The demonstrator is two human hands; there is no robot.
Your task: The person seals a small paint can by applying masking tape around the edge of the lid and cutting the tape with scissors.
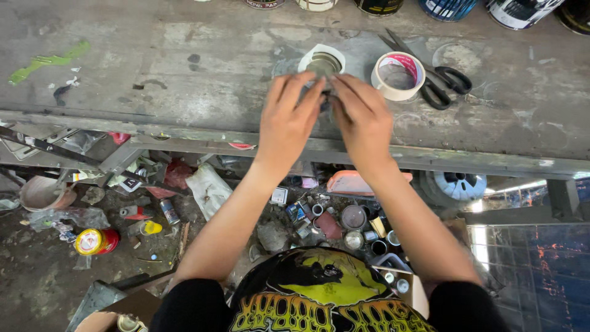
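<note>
Both my hands meet over the front part of a worn grey workbench. My left hand and my right hand have their fingertips together around a small dark object that the fingers mostly hide. Just beyond the fingertips stands a small round tin with a white rim and a dull metal top. What exactly the fingers pinch cannot be made out.
A roll of white tape lies right of the tin, with black-handled scissors beside it. Paint cans line the bench's far edge. Below the bench, the floor holds cans, rags, a red-yellow tin and scrap.
</note>
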